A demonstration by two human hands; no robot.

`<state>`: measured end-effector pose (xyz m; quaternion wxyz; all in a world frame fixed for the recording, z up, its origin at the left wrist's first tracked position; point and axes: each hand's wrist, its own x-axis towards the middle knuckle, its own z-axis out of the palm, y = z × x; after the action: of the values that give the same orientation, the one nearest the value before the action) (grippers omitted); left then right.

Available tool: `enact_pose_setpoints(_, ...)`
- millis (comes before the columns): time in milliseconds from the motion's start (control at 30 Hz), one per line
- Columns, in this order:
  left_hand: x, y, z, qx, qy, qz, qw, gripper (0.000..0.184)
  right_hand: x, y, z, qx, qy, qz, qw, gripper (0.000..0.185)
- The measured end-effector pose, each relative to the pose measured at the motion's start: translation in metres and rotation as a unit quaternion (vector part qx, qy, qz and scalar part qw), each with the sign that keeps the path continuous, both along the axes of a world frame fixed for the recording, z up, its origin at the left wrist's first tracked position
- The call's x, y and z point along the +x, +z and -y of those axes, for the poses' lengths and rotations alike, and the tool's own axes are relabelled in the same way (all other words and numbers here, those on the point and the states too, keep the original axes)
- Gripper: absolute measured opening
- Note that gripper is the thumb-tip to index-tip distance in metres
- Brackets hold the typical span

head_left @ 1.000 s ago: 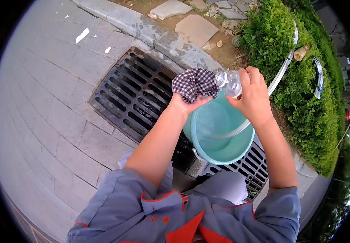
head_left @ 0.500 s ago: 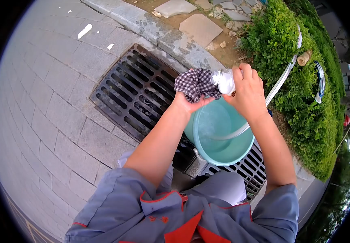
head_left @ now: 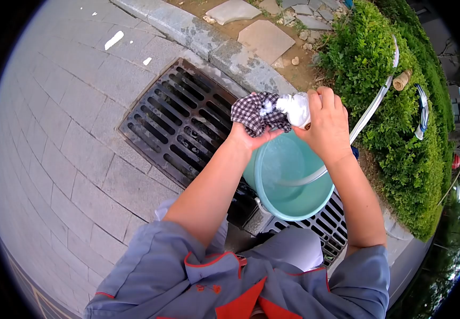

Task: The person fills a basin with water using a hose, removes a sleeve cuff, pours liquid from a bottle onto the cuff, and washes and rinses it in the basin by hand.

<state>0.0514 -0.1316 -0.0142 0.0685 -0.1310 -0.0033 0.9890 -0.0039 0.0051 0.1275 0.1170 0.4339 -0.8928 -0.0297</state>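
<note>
My left hand [head_left: 248, 137] holds a bunched black-and-white checkered cloth [head_left: 248, 114] from below, its fingers mostly hidden under the fabric. Wrapped round a clear bottle [head_left: 297, 108], my right hand [head_left: 327, 119] keeps it tilted with its mouth at the cloth's right side. White contents fill the bottle's neck end, and a white patch lies on the cloth. Just below both hands stands a light green bucket [head_left: 264, 196] with water in it. A pale hose [head_left: 371, 109] runs over its right rim into the water.
A metal drain grate [head_left: 158, 114] lies left of the bucket, and a second grate [head_left: 332, 226] is below it. A stone curb [head_left: 187, 32] and flat stones [head_left: 266, 40] are beyond. Green hedge [head_left: 357, 48] grows on the right, with a brown roll [head_left: 402, 80] on it.
White contents have moved into the bottle's neck and out onto the cloth, where a white patch now shows. The bottle has shifted slightly left and tilted more toward the cloth.
</note>
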Motion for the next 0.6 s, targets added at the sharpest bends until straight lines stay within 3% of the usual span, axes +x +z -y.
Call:
enact_pose_setpoints(367, -0.002, -0.001, 0.004, 0.003, 0.008, 0.024, 1.000, 0.055, 0.004, -0.017, -0.018, -0.214, -0.057, 0.156, 0.963, 0.075)
enact_pose_setpoints(467, 0.002, 0.002, 0.006, 0.016, 0.020, 0.020, 0.999, 0.055, 0.005, -0.019, -0.022, -0.222, -0.043, 0.121, 0.967, 0.074)
enact_pose_setpoints(600, 0.004, 0.003, 0.008, 0.013, 0.038, 0.045, 0.998, 0.054, 0.004, -0.018, -0.027, -0.145, -0.034, 0.044, 0.988, 0.073)
